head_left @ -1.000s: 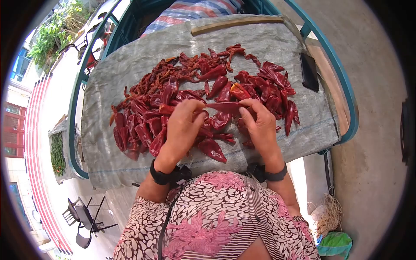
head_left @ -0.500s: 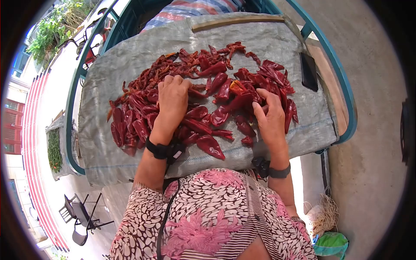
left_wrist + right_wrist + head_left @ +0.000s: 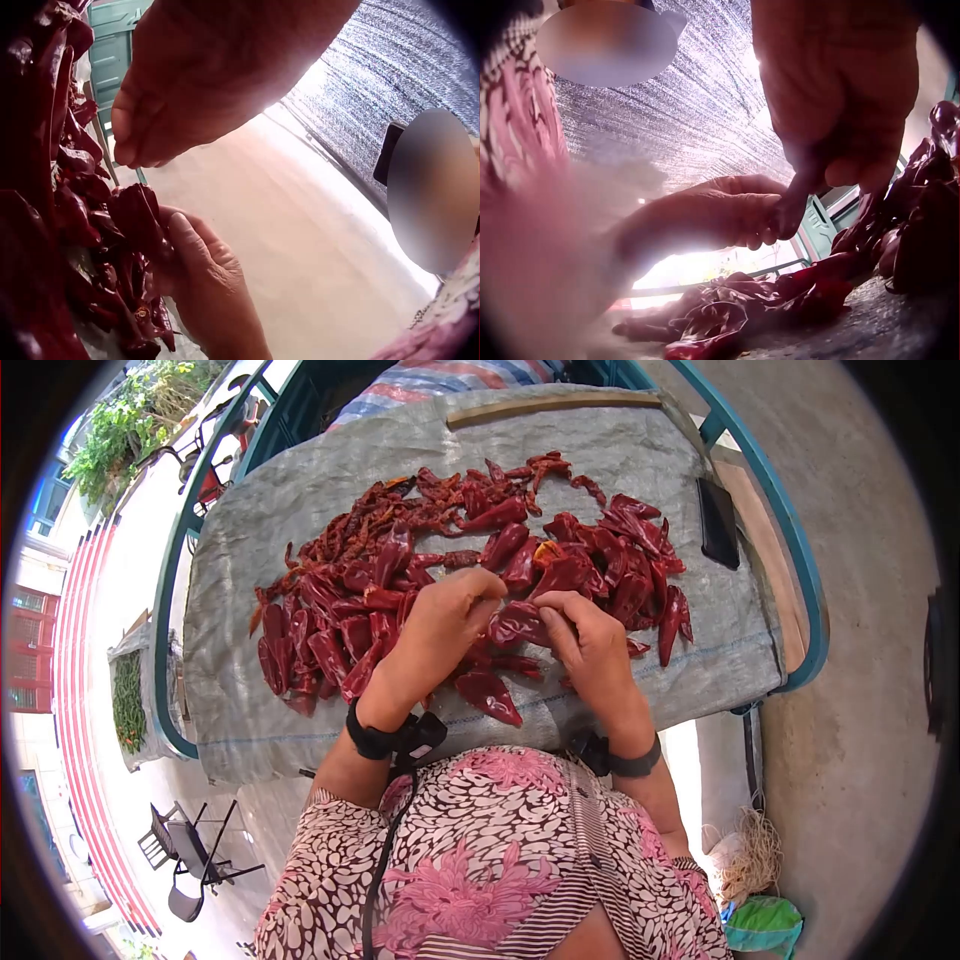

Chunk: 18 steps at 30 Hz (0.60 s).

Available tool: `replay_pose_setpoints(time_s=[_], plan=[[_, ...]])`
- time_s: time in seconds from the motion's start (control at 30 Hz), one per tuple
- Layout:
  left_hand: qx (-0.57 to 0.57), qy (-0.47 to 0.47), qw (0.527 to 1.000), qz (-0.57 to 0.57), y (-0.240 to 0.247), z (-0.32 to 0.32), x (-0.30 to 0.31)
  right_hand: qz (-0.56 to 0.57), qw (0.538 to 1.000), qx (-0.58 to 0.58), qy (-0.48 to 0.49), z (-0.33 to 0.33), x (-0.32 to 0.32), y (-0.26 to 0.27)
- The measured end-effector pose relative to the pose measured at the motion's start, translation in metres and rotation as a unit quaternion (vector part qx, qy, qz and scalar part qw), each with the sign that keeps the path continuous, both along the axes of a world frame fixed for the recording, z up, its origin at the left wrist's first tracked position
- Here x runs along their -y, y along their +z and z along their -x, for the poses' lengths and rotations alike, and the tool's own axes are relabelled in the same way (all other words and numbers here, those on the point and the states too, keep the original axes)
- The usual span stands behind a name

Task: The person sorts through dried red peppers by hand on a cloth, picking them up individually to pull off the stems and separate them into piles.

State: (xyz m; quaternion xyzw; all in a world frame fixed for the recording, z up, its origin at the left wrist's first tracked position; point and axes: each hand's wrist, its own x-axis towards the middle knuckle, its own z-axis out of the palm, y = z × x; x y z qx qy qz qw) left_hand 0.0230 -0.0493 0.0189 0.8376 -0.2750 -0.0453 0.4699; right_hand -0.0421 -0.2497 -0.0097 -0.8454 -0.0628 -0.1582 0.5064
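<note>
My right hand (image 3: 595, 650) pinches a wrinkled, glossy red pepper (image 3: 519, 624) between thumb and fingers, above the heap. Bent fingers of my left hand (image 3: 438, 635) are close to the pepper's left end. In the left wrist view, the left hand (image 3: 214, 75) is above the pepper (image 3: 137, 214) that the right hand (image 3: 210, 281) holds. The right wrist view has the left fingertips beside the pepper (image 3: 789, 210), under the right hand (image 3: 840, 97); whether they grip it I cannot tell. Glossy red peppers (image 3: 330, 655) lie around both hands.
Shrivelled dried peppers (image 3: 375, 520) lie at the back left of the grey woven sheet (image 3: 240, 540). A black phone (image 3: 717, 523) and a wooden strip (image 3: 550, 405) rest near its edges. A teal metal rail (image 3: 795, 560) curves round the right side.
The long pepper held between both hands one second ago has left them. The left hand went out over the left heap and came back to the middle; the right hand now holds a different-looking, wrinkled pepper.
</note>
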Motion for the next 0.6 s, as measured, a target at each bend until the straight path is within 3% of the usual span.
replay_pose_setpoints(time_s=[0.1,0.17,0.2,0.27,0.37,0.5,0.6], plan=[[0.005,0.065,0.997,0.043,-0.01,-0.013,-0.007,-0.088,0.991,-0.101,-0.019,-0.002,-0.001,0.003],[0.106,0.1,0.988,-0.041,-0.008,-0.015,-0.015,-0.157,0.968,-0.19,-0.046,-0.008,-0.008,0.013],[0.156,0.118,0.977,-0.083,-0.005,-0.015,-0.017,-0.197,0.969,-0.141,-0.04,-0.013,-0.014,0.01],[0.145,0.075,0.981,-0.107,-0.005,-0.011,-0.023,-0.274,0.96,-0.043,-0.028,-0.021,-0.025,-0.002],[0.13,-0.035,0.98,-0.149,-0.009,-0.005,-0.028,-0.151,0.987,-0.012,-0.062,-0.021,-0.026,0.003],[0.229,0.027,0.954,-0.194,-0.022,0.006,-0.024,0.099,0.995,0.017,0.029,-0.01,-0.01,-0.004],[0.202,0.012,0.963,-0.18,-0.025,0.012,-0.022,0.211,0.975,-0.039,0.055,-0.001,-0.017,-0.014]])
